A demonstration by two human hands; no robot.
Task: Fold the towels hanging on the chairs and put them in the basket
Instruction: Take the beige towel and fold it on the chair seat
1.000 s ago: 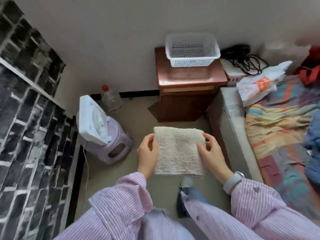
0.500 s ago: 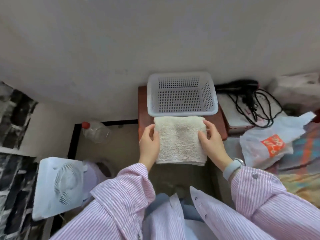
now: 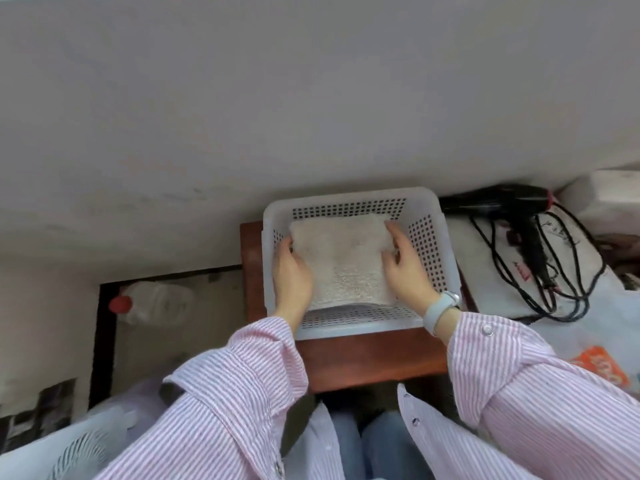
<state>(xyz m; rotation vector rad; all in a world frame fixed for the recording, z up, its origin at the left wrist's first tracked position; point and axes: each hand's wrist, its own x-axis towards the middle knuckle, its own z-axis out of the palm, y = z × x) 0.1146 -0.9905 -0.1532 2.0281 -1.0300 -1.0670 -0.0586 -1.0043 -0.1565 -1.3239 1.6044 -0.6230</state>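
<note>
A folded beige towel [image 3: 341, 258] lies inside the white perforated basket [image 3: 358, 327], which stands on a brown wooden cabinet [image 3: 374, 362] against the wall. My left hand [image 3: 291, 277] grips the towel's left edge inside the basket. My right hand [image 3: 405, 268] holds the towel's right edge, fingers curled over the top corner. Both wrists pass over the basket's near rim. No chairs or other towels are in view.
A black hair dryer [image 3: 512, 206] with tangled cable lies to the right of the basket on a white surface. A plastic bottle with a red cap [image 3: 152, 301] stands on the floor at left. A white fan [image 3: 79, 452] sits at the lower left.
I have stepped closer to the cabinet. Both hands carried the folded towel forward, from in front of the basket over its rim and down inside it.
</note>
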